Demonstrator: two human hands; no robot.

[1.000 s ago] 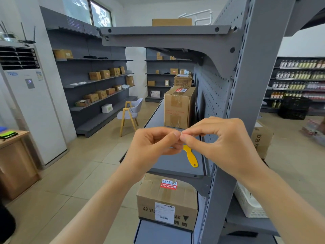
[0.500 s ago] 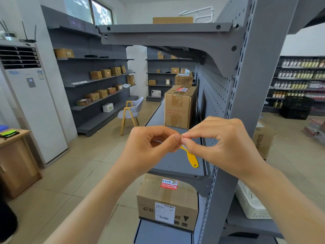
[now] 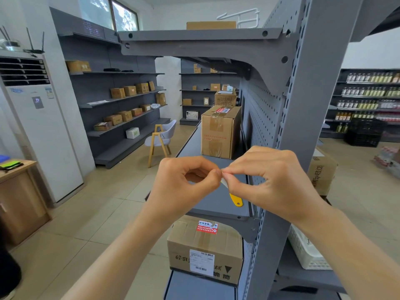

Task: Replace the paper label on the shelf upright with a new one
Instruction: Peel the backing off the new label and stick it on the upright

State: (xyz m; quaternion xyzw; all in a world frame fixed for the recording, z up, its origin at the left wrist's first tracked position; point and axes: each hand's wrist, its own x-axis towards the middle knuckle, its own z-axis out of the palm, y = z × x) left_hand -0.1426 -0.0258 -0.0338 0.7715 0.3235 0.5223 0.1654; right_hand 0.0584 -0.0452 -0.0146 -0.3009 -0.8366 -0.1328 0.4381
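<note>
My left hand [image 3: 184, 187] and my right hand [image 3: 272, 182] meet fingertip to fingertip in front of the grey shelf upright [image 3: 303, 118]. Both pinch a small white paper label [image 3: 224, 182], of which only a sliver shows below the fingertips. The hands hover above the middle shelf board [image 3: 212, 204], just left of the upright. I see no label on the visible face of the upright.
A yellow scraper [image 3: 236, 201] lies on the middle shelf under my right hand. A tall taped carton [image 3: 218, 132] stands further back on that shelf. Another carton [image 3: 205, 250] sits on the shelf below. A white basket [image 3: 307, 254] is right of the upright.
Both hands stay pinched together at the same spot. A white edge of the label now shows below the fingertips, and the left fingers have curled open slightly.
</note>
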